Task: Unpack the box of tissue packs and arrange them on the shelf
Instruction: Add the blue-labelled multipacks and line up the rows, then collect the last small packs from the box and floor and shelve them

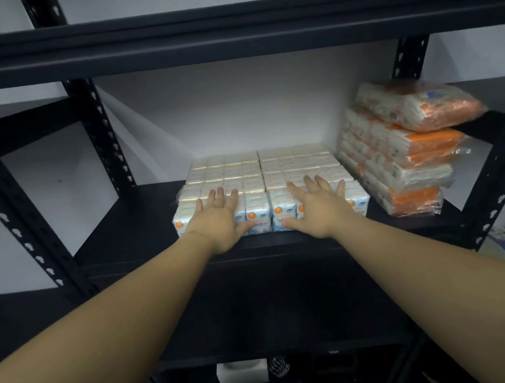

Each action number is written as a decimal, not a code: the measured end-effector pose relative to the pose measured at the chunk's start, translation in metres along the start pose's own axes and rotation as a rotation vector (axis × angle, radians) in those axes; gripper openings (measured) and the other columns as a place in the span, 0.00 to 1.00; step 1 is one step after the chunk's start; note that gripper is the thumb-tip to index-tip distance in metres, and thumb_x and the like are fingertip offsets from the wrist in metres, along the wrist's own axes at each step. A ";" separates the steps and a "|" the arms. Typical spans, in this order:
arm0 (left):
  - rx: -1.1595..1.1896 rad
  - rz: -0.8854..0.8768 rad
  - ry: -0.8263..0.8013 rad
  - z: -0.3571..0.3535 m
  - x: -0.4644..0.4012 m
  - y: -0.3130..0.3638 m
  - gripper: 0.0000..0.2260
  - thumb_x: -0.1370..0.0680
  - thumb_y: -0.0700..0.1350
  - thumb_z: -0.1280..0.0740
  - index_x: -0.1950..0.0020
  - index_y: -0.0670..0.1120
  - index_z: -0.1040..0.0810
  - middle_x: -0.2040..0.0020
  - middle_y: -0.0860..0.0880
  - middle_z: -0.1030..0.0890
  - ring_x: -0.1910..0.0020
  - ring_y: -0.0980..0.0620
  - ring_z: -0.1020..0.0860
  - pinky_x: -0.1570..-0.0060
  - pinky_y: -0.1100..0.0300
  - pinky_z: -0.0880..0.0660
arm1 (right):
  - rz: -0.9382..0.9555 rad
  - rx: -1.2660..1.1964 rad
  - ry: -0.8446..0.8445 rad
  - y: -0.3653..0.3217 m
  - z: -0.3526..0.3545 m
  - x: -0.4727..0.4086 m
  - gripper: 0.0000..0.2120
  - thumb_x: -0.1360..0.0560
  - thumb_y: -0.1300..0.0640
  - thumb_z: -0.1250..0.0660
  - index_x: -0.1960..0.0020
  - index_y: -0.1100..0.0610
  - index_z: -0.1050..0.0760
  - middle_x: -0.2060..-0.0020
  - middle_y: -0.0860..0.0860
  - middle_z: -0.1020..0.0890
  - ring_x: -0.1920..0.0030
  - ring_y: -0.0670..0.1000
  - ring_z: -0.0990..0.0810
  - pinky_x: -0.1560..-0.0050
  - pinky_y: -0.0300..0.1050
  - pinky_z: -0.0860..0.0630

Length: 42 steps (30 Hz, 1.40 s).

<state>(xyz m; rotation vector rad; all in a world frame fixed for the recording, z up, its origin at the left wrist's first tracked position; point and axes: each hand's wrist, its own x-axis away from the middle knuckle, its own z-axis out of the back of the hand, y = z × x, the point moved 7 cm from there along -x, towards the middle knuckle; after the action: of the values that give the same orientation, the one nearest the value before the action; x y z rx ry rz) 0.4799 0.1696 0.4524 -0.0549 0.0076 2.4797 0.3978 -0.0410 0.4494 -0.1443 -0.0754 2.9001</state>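
A block of small white and blue tissue packs [258,212] stands in neat rows on the black shelf board [119,235], front labels facing me. My left hand [218,222] lies flat against the front left packs, fingers spread over their top edge. My right hand [317,209] presses the same way on the front right packs. Neither hand grips anything. The box is not in view.
Several larger orange and white tissue bundles [401,152] are stacked at the shelf's right end. The upper shelf beam [229,30] hangs close overhead. Perforated black uprights [101,135] frame the sides. A white object [242,373] sits on a lower level.
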 end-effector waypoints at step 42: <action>0.507 0.021 -0.743 -0.809 0.234 0.024 0.43 0.25 0.61 0.25 0.17 0.51 0.42 0.19 0.48 0.37 0.20 0.46 0.39 0.24 0.49 0.35 | -0.226 -0.322 -0.262 0.033 -0.726 0.211 0.42 0.27 0.27 0.34 0.18 0.39 0.43 0.17 0.54 0.42 0.18 0.59 0.45 0.20 0.59 0.41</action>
<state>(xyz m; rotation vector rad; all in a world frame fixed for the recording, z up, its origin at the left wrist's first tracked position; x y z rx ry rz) 0.3115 0.2792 -0.3656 1.0690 0.3145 2.3000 0.2616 0.0053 -0.2931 0.1791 -0.5664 2.6427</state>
